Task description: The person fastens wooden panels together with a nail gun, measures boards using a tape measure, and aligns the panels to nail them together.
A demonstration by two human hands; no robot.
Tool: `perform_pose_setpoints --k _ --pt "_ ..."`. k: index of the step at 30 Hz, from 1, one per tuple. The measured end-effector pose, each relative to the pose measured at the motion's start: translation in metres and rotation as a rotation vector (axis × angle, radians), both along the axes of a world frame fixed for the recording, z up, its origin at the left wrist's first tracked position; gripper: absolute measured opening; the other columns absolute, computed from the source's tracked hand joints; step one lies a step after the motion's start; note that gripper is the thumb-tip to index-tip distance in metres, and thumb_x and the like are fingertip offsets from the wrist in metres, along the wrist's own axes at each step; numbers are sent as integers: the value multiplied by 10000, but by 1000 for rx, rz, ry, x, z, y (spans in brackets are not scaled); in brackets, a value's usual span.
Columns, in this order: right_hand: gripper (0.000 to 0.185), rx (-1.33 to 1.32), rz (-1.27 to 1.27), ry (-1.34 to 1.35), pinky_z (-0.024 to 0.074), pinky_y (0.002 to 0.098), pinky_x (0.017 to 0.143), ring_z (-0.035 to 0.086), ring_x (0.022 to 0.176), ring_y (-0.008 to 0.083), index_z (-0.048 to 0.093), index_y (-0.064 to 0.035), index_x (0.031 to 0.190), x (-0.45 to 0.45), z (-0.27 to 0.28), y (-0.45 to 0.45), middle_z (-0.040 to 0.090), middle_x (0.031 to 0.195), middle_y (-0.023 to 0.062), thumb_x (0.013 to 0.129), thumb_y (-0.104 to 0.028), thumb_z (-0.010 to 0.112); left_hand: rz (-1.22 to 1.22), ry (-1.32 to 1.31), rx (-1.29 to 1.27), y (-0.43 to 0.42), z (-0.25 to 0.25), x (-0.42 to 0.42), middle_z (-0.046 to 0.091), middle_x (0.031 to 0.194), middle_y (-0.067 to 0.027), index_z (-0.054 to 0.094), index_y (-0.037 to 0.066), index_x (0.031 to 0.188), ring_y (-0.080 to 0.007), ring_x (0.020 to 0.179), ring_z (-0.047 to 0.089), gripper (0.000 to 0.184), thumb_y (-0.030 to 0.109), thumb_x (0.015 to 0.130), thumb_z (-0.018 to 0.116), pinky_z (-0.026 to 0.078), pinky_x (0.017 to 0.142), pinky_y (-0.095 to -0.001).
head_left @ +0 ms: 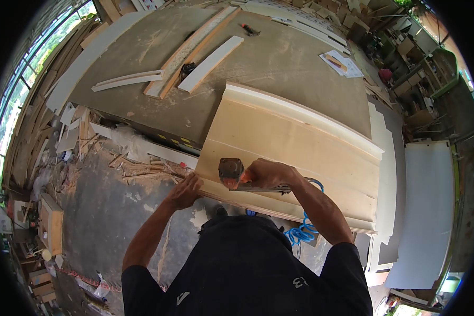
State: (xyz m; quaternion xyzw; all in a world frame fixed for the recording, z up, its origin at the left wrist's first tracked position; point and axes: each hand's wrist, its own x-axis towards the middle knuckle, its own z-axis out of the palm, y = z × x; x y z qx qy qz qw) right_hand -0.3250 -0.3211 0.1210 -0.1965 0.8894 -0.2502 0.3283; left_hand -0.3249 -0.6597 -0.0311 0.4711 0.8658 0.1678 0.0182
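My right hand (266, 173) is wrapped round the grip of a pneumatic nail gun (230, 169), whose dark head stands over the near edge of a wide plywood panel (279, 142). A coiled blue air hose (301, 231) hangs below my right forearm. At the panel's near left corner, my left hand (185, 191) is closed on the edge, fingers on top; the thumb is hidden. A white-faced strip (305, 115) stands along the panel's far edge. The nail gun's tip is hidden from above.
The panel lies on a large brown worktable (279, 58). White-faced boards (210, 63) and a dark tool with an orange end (250, 30) lie farther back. Wood scraps (147, 166) litter the floor at left. A large pale sheet (424, 210) stands at right.
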Motion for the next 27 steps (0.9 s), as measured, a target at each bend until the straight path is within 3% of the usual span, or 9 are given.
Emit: perform_pose_setpoints --k 1,5,7,11,13,16,21,23,27 --pt "429 -23 0 10 505 463 726 677 773 348 719 8 918 1 1 -1 706 829 210 816 -407 696 7 -19 24 0 2 1 536 1258 -269 473 -9 1189 -475 1247 500 517 246 837 752 452 1040 -521" --pt "408 -40 26 86 511 450 731 685 794 349 722 8 935 -6 -1 -22 709 845 213 819 -382 700 20 -63 144 -2 -9 1 538 1270 -264 470 -19 1222 -473 1254 495 562 238 821 769 458 1039 -516" --pt "303 31 42 5 520 437 783 686 848 338 707 -24 1046 -17 6 -41 716 881 184 788 -182 688 31 -76 186 -3 -10 -2 556 1256 -252 467 -9 1221 -463 1215 528 576 218 803 792 490 978 -514" --pt "319 -23 54 -4 523 436 766 684 826 349 706 -5 1024 -28 -3 -64 714 877 193 797 -230 701 97 -116 199 1 10 2 613 1195 -202 463 11 1221 -406 1123 597 590 157 771 814 530 898 -479" --pt "350 -77 86 34 521 435 657 697 736 330 698 43 919 -30 -5 -70 713 829 203 802 -286 700 100 -120 222 -2 4 1 621 1183 -192 466 17 1221 -393 1115 604 586 142 765 811 530 900 -466" --pt "346 -7 95 8 525 428 619 697 704 323 692 51 904 -33 -6 -75 707 802 200 789 -276 703 114 -154 258 -2 -4 1 629 1175 -179 470 29 1223 -379 1106 611 598 111 743 816 530 902 -453" --pt "364 -33 26 -50 511 445 715 674 782 354 698 26 952 -31 -16 -76 709 848 205 799 -303 713 83 -198 336 -6 -20 -2 624 1186 -173 472 43 1232 -377 1103 613 656 79 698 851 529 905 -453" --pt "361 -33 41 -31 510 444 715 675 777 348 700 22 949 -32 -25 -74 708 847 204 791 -302 717 103 -250 293 -9 -24 -3 572 1225 -224 429 0 1247 -426 1174 571 692 182 729 850 522 929 -478" --pt "340 43 42 -37 509 436 738 677 780 333 707 9 959 -30 10 -76 713 852 188 788 -285 719 205 -324 273 -9 -32 -1 566 1250 -243 409 -17 1288 -431 1176 572 748 211 733 856 516 940 -483"
